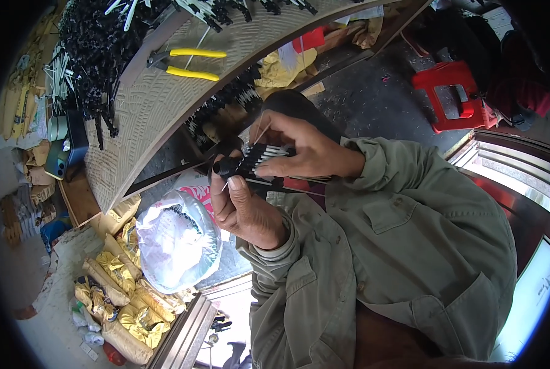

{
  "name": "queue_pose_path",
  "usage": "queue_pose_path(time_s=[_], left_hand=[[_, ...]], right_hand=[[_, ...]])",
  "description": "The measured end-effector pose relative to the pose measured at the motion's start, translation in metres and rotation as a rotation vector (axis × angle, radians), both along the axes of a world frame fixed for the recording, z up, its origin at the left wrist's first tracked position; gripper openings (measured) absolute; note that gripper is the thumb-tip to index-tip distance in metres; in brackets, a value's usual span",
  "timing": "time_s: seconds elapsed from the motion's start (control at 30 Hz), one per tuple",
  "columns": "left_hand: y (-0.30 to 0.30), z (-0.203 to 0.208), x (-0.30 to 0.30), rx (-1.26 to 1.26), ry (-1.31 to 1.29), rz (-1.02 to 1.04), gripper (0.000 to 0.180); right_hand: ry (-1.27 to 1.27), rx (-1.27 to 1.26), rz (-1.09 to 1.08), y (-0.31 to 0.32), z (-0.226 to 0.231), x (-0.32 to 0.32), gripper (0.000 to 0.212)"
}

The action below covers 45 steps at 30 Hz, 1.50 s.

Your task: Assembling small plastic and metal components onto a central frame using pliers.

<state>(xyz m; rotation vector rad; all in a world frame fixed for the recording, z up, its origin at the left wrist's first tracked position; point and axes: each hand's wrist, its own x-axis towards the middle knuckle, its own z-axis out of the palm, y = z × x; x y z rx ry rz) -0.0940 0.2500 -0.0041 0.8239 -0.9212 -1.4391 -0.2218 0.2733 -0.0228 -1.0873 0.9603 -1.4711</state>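
Observation:
Both my hands meet near the middle of the view around a small bundle of black pieces with white rods (264, 157). My left hand (244, 208) is closed on its black, rounded end (227, 165), thumb and fingers pressed against it. Across the white rods lies my right hand (312, 147), its thumb and fingers closed on them. Thin light wires stick out past my fingers on both sides. Exactly what the black pieces are, I cannot make out, and part of the bundle is hidden behind my fingers.
Pliers with yellow handles (195, 63) lie on the ribbed worktop (145, 117), beside a big heap of black parts (105, 49). A clear plastic bag (179, 243) stands below, near yellow wrapped packages (124, 295). A red stool (447, 92) is at the upper right.

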Motion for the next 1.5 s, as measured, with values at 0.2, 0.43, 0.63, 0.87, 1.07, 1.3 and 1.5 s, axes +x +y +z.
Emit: queue_pose_path(time_s=[0.2,0.43,0.63,0.87,1.07,1.3,1.5], left_hand=[[0.0,0.001,0.003,-0.016,-0.085,0.033,0.032],[0.002,0.002,0.0,-0.092,-0.142,0.048,0.032],[0.003,0.001,0.003,-0.117,-0.124,0.01,0.034],[-0.002,-0.003,0.01,-0.057,-0.081,-0.093,0.04],[-0.013,-0.002,0.019,0.03,0.125,-0.292,0.037],[-0.014,-0.005,0.023,0.037,0.096,-0.379,0.036],[-0.008,-0.003,0.019,-0.031,0.004,-0.283,0.032]], right_hand=[[0.037,0.024,0.077,-0.003,0.001,-0.004,0.03],[0.094,-0.162,0.077,-0.01,-0.003,-0.001,0.033],[-0.079,-0.128,0.101,-0.004,-0.001,-0.001,0.031],[0.252,-0.161,0.11,-0.006,0.008,-0.017,0.023],[0.269,-0.16,0.188,-0.009,0.007,-0.024,0.023],[-0.291,0.146,0.312,-0.002,0.004,-0.011,0.029],[-0.19,-0.03,0.233,-0.005,0.005,-0.012,0.029]])
